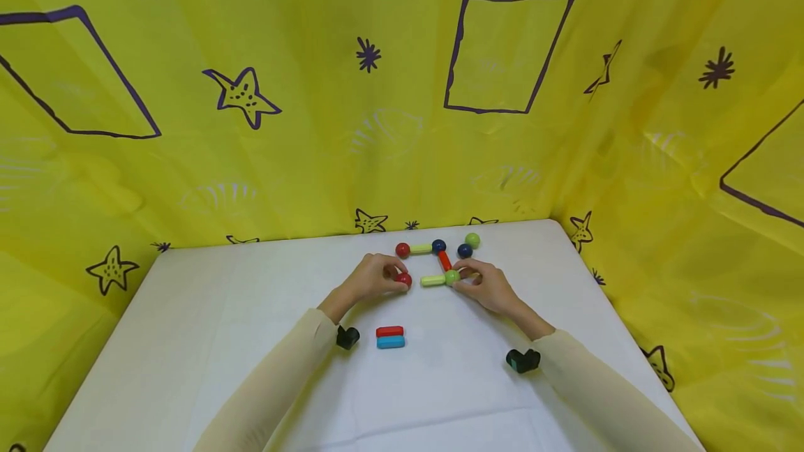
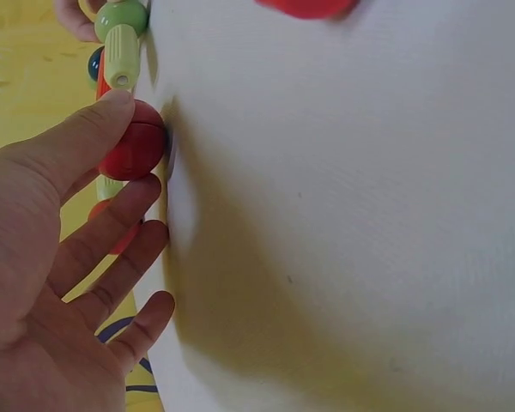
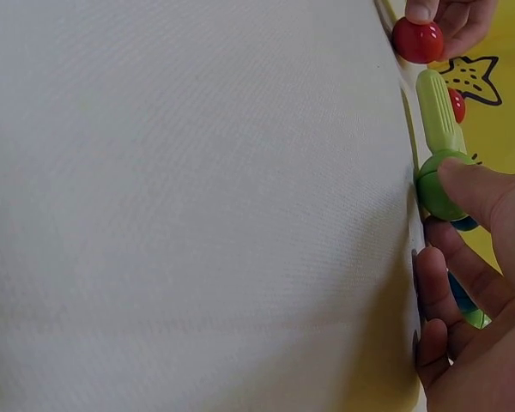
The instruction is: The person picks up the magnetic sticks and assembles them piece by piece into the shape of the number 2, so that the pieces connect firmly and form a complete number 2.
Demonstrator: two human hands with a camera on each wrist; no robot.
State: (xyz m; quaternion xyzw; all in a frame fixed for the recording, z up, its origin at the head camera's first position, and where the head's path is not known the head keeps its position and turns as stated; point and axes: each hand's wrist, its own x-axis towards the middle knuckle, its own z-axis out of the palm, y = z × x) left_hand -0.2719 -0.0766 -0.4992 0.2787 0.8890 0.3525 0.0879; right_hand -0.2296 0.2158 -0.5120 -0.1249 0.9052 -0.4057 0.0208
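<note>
In the head view my left hand (image 1: 379,275) pinches a red ball (image 1: 404,280) between thumb and fingers, low over the white table. My right hand (image 1: 486,287) pinches a green ball (image 1: 451,277) from the right side. From that green ball a light green rod (image 1: 433,280) points left, its free end facing the red ball across a small gap. A red rod (image 1: 444,261) runs from the green ball up to a dark blue ball (image 1: 439,247). Another light green rod (image 1: 421,249) joins this blue ball to a second red ball (image 1: 403,250).
Behind my right hand lie a loose dark blue ball (image 1: 465,250) and a loose green ball (image 1: 472,240). Nearer my body, a red rod (image 1: 390,331) and a blue rod (image 1: 391,342) lie side by side. A yellow patterned curtain (image 1: 301,159) borders the white table (image 1: 251,340).
</note>
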